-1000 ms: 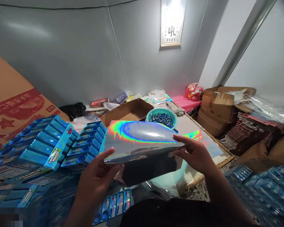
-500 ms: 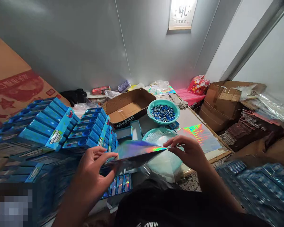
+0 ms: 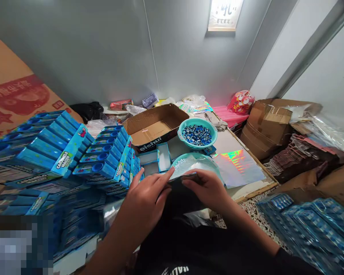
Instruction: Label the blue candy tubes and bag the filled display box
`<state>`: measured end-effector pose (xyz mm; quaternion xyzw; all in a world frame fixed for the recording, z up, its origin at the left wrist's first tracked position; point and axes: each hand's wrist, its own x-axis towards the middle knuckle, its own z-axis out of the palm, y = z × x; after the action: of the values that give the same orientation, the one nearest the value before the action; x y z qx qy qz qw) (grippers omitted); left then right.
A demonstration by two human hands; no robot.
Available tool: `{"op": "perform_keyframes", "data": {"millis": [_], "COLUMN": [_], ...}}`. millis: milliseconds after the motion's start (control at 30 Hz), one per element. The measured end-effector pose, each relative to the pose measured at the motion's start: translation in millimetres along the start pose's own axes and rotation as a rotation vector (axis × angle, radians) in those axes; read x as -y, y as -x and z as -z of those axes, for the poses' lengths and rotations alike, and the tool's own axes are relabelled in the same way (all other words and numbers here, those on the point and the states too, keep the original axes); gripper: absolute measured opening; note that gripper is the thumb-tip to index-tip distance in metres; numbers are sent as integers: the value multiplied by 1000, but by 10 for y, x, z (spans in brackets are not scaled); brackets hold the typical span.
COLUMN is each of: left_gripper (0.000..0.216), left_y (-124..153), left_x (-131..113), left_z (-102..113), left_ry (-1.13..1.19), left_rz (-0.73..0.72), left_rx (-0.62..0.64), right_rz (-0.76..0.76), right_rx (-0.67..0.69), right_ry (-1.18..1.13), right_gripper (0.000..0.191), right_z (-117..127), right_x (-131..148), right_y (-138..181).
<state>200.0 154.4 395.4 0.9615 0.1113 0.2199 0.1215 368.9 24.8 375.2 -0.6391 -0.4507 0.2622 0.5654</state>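
I hold a shiny holographic sheet in both hands, close to my body above my lap. My left hand grips its left side with the fingers stretched along the top edge. My right hand pinches the same edge from the right. The sheet's dark underside faces me between the hands. Its silvery part rises behind my fingers and covers most of a teal bowl of white beads.
A teal bowl of blue pieces and an open cardboard box stand behind. Stacks of blue boxes fill the left. More holographic sheets lie on the table, with blue packs and cardboard cartons at the right.
The sheet came down from a raised, flat position and was drawn towards my body. My hands moved closer together on its edge. The view tilted downwards.
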Motion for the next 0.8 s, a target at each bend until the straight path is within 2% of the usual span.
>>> {"op": "perform_keyframes", "data": {"millis": [133, 267, 533, 733, 800], "left_gripper": [47, 46, 38, 39, 36], "left_y": [-124, -172, -163, -144, -143], "left_x": [-130, -193, -178, -160, -148], "left_z": [-55, -137, -247, -314, -309], "left_ry": [-29, 11, 42, 94, 109], "left_rz": [-53, -67, -55, -113, -79], "left_rx": [-176, -295, -325, -357, -363], "right_rz": [61, 96, -54, -195, -225], "right_rx": [35, -40, -141, -187, -203], "right_ry": [-157, -291, -426, -651, -708], "right_gripper": [18, 27, 45, 40, 37], "right_z": [-118, -216, -250, -319, -322], "right_x": [22, 12, -89, -193, -207], "right_y": [4, 50, 103, 93, 94]}}
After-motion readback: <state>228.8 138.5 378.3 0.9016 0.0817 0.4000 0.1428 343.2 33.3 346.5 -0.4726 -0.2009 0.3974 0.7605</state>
